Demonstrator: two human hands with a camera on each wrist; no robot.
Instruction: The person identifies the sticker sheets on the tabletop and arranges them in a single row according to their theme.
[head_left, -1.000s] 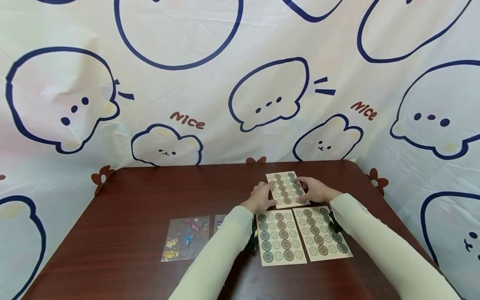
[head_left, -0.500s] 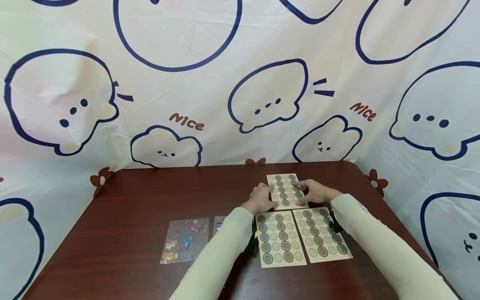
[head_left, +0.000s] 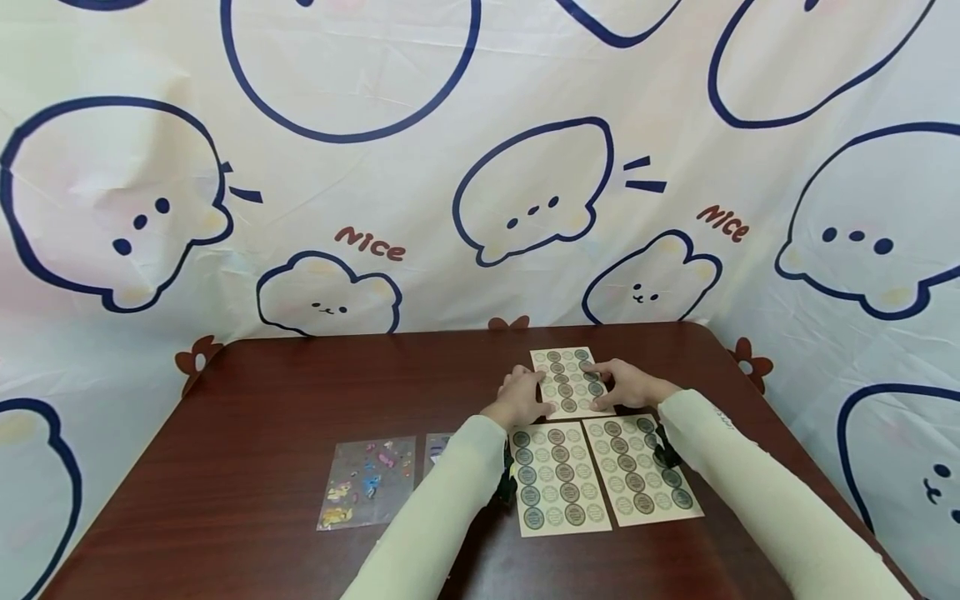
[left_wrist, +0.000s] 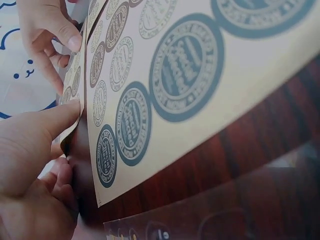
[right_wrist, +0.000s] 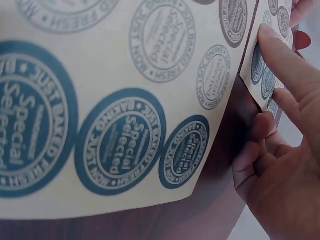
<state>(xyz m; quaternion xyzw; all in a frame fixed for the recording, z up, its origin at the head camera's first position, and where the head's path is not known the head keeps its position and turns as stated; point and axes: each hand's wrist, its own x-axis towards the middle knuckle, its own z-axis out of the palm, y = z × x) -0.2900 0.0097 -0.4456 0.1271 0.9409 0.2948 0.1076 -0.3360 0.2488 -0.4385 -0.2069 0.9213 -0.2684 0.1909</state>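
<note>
Both hands are at a cream sheet of round stickers (head_left: 567, 385) near the back of the table. My left hand (head_left: 520, 397) pinches its left edge; the left wrist view shows the thumb on top and the other fingers bent at the edge. On the opposite side my right hand (head_left: 630, 385) grips the right edge, thumb (right_wrist: 282, 57) over the printed face, fingers curled below. Two similar sheets lie closer in, a left one (head_left: 561, 483) and a slightly angled right one (head_left: 643, 471). Their dark and pale circles read "Special Selected".
Left of the sheets, a clear plastic bag (head_left: 367, 483) with small colourful pieces lies on the dark brown table (head_left: 247, 467). Another clear packet (head_left: 436, 447) is mostly hidden behind the left sleeve (head_left: 438, 500). A cartoon-printed cloth (head_left: 420, 183) hangs behind and beside the table.
The far sheet has turned very slightly, and the right index finger has shifted a little leftward on it. Both hands keep their hold; the other sheets lie as before.
</note>
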